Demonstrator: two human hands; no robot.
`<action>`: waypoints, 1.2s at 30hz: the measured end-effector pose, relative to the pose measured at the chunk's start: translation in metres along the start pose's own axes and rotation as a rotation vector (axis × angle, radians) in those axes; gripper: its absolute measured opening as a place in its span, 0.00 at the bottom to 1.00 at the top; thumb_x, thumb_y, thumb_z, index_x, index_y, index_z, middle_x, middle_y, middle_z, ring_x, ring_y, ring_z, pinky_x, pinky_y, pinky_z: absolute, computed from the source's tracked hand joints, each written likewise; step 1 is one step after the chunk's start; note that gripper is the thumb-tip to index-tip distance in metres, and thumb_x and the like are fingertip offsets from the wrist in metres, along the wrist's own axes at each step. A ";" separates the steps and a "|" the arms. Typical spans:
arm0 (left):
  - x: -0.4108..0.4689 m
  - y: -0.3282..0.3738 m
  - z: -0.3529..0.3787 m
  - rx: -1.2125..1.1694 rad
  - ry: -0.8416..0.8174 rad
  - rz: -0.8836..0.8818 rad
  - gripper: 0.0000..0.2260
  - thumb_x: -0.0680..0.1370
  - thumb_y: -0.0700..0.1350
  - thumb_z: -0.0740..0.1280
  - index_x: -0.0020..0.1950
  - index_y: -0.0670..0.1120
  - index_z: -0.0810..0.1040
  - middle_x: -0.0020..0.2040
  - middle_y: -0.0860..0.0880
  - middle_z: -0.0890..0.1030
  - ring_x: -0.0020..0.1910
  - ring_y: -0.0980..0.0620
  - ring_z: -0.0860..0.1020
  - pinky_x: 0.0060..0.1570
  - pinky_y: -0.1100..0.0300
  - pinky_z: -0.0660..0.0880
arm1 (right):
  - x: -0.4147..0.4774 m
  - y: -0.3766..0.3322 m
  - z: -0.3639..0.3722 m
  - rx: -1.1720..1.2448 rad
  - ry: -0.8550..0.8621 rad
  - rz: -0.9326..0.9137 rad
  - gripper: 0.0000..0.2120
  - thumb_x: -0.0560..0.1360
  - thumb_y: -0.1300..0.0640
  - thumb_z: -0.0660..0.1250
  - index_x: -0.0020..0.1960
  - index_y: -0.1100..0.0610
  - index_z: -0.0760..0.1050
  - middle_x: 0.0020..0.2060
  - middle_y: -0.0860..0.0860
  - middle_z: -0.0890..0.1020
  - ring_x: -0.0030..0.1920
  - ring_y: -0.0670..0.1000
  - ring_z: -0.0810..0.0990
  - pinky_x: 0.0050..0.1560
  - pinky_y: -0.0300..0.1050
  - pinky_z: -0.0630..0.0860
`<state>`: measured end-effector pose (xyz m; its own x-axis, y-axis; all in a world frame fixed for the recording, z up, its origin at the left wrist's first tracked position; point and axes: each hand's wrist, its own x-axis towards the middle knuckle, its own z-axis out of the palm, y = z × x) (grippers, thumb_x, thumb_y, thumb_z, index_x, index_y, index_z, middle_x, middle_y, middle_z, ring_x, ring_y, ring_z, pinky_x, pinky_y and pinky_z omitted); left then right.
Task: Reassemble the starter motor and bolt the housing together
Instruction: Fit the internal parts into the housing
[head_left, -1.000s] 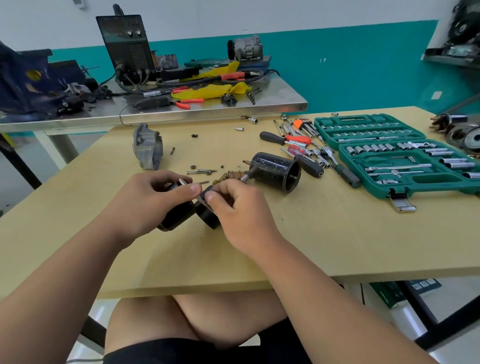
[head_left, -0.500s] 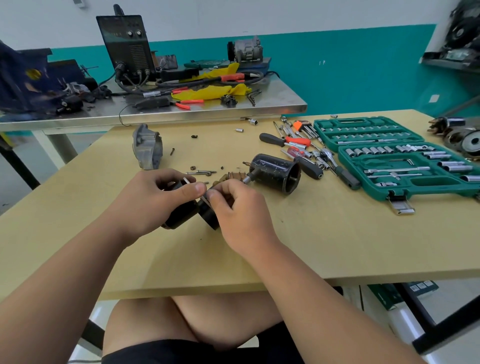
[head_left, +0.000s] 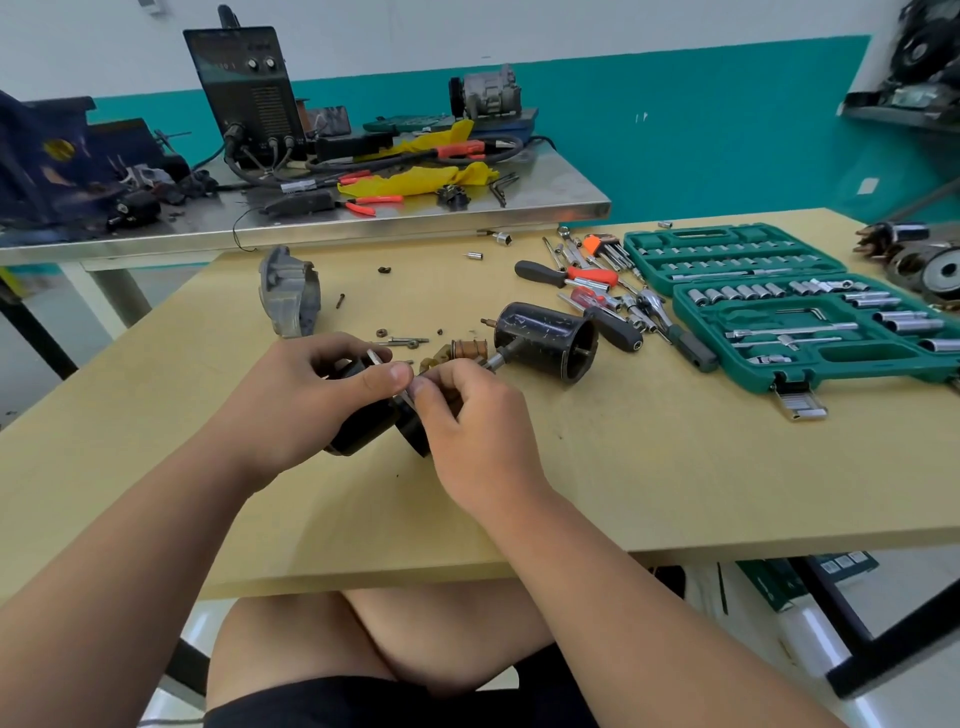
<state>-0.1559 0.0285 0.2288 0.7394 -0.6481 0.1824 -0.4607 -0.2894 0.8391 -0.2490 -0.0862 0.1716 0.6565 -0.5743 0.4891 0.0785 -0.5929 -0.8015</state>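
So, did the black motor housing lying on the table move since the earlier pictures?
No. The black motor housing still lies beside the black screwdriver handle, as before.

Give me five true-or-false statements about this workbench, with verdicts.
1. The left hand and right hand hold the black motor part. True.
2. The green socket case is closed. False: it lies open, sockets showing.
3. The black housing lies on its side on the wooden table. True.
4. The grey end cover sits in the right hand. False: it lies on the table, beyond the left hand.
5. A yellow cloth lies on the metal bench. True.
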 end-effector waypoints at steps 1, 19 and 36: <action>0.000 0.000 0.000 0.006 0.001 0.003 0.20 0.61 0.65 0.69 0.46 0.53 0.83 0.35 0.58 0.81 0.27 0.63 0.75 0.20 0.72 0.65 | 0.000 0.000 -0.001 0.004 -0.010 -0.005 0.08 0.78 0.52 0.64 0.46 0.55 0.79 0.34 0.44 0.77 0.36 0.45 0.76 0.35 0.44 0.73; 0.012 -0.014 0.024 -0.164 0.035 0.129 0.08 0.75 0.53 0.65 0.49 0.60 0.82 0.41 0.63 0.83 0.42 0.66 0.80 0.36 0.73 0.73 | 0.020 0.016 -0.040 0.082 -0.219 -0.006 0.02 0.74 0.60 0.70 0.46 0.57 0.81 0.50 0.42 0.77 0.52 0.36 0.74 0.47 0.25 0.69; 0.019 -0.043 0.034 -0.215 0.059 0.194 0.07 0.77 0.52 0.65 0.51 0.58 0.81 0.46 0.60 0.84 0.47 0.62 0.80 0.48 0.67 0.75 | -0.004 0.017 -0.014 -0.001 -0.020 0.059 0.06 0.69 0.52 0.74 0.40 0.50 0.78 0.51 0.40 0.76 0.53 0.36 0.73 0.50 0.24 0.67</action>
<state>-0.1385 0.0047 0.1792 0.6780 -0.6325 0.3746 -0.4866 -0.0042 0.8736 -0.2612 -0.1019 0.1609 0.6749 -0.5966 0.4343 0.0384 -0.5593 -0.8281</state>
